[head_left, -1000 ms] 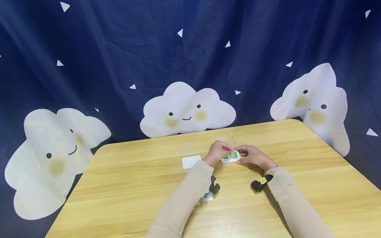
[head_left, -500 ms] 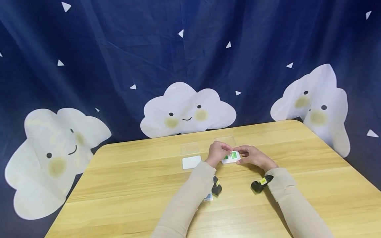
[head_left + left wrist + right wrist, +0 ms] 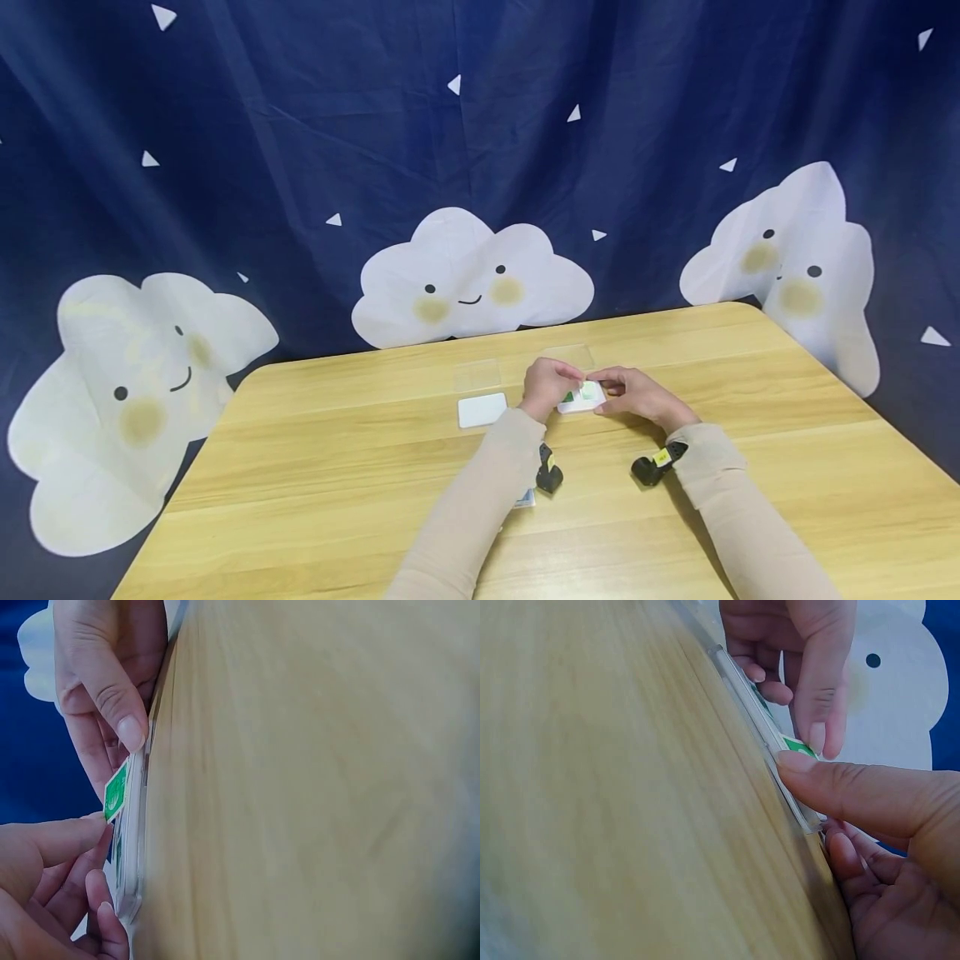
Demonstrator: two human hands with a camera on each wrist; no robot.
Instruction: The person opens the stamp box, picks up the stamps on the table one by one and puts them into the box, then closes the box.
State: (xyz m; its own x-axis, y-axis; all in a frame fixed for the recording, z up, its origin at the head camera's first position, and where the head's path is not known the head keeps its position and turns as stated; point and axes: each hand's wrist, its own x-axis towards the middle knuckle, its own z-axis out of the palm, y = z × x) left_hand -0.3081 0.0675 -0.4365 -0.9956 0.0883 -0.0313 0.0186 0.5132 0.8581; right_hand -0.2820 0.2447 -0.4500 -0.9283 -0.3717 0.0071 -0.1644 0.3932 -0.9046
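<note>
My left hand [image 3: 547,388] pinches the edge of a small green stamp [image 3: 115,793] between thumb and forefinger. One side of the stamp is tilted up from a flat white case with clear edges [image 3: 579,407]. A second green stamp [image 3: 567,397] lies on the case's left part, partly hidden by my left fingers. My right hand [image 3: 639,396] grips the right end of the case. In the right wrist view, its thumb [image 3: 802,762] presses the top edge beside the lifted stamp, with the other fingers at the far side.
Another white flat case [image 3: 482,410] lies to the left. Two clear plastic covers [image 3: 477,375] lie behind the cases, faint against the wood. A bluish stamp-like paper [image 3: 526,499] shows beside my left forearm, which hides part of it. A dark blue cloud-print curtain [image 3: 300,167] hangs behind the table.
The green stamp now catches the light and looks paler, tilted more than before. My left forearm has shifted slightly right, covering more of the bluish paper. The right hand stays in place.
</note>
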